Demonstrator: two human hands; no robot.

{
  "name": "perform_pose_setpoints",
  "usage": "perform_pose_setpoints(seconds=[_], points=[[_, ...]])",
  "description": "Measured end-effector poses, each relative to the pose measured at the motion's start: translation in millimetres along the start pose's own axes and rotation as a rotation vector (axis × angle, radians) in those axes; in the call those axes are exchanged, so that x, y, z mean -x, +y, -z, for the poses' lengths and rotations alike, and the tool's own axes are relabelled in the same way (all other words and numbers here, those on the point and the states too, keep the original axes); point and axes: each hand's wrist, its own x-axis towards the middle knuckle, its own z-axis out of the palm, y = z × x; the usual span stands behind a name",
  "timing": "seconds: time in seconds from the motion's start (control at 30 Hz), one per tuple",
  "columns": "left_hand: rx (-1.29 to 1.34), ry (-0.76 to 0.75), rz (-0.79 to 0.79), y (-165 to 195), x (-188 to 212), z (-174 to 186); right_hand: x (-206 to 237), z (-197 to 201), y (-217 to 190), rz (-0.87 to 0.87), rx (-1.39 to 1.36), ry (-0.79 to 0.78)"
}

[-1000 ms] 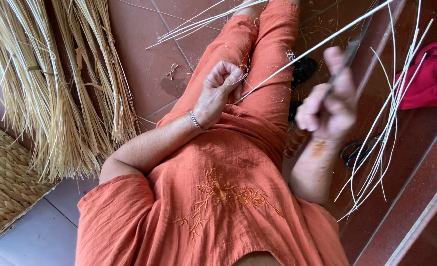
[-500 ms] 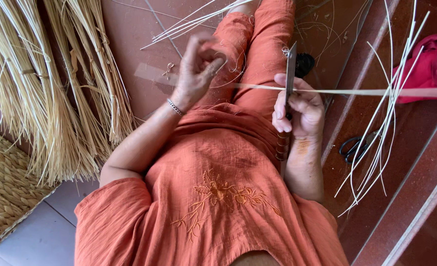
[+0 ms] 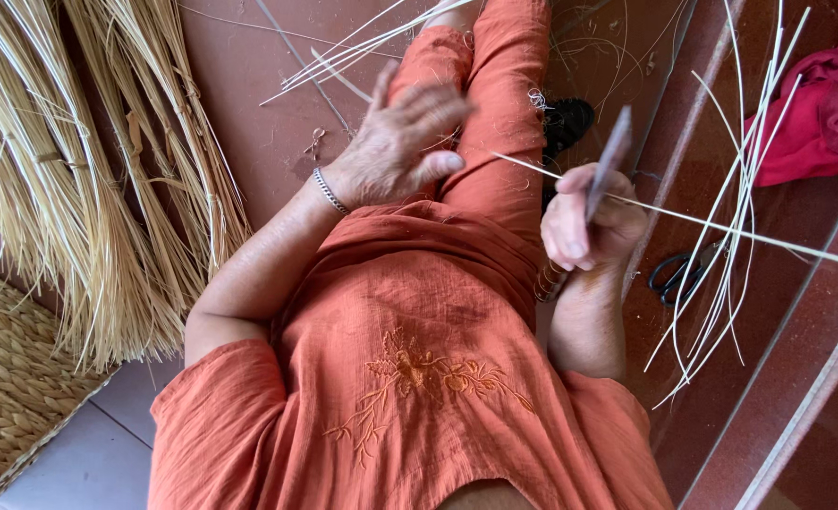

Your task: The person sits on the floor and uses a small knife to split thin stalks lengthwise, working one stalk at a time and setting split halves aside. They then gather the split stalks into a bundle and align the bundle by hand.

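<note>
Reed strip, long and thin and pale, runs across the person's lap and out to the right over the red floor. The right hand is shut around it, near the right knee. That same hand also holds a knife with the blade pointing up. The blade looks blurry. The strip's near end pokes out to the left of the fist, just above the orange trouser leg.

The left hand is over the left thigh with the fingers spread wide. It holds nothing. It is blurry too. A silver bracelet sits on that wrist.

More thin pale strips lie in a loose bunch on the floor to the right, and the held strip crosses over them. A pair of black scissors lies on the floor just beside the right hand, under those strips. A dark red cloth is bunched up in the top right corner. A few more strips lie on the floor past the left knee.

On the far left are big bundles of dry straw. A woven mat lies below them in the left corner. The person wears an orange shirt with stitched flowers on the front.
</note>
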Motion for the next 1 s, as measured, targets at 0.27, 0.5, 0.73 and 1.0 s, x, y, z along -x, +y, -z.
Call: perform_pose_setpoints(seconds=[0.27, 0.5, 0.73, 1.0], points=[[0.54, -0.222, 0.231, -8, 22, 29, 16, 4, -49, 0.229, 0.089, -0.027], [0.751, -0.513, 0.49, -2, 63, 34, 26, 27, -60, 0.271, 0.133, 0.039], [0.54, -0.299, 0.817, -64, 129, 42, 67, 36, -90, 0.316, 0.143, 0.154], [-0.297, -0.456, 0.91, -99, 179, 41, 79, 31, -98, 0.359, 0.156, 0.125]])
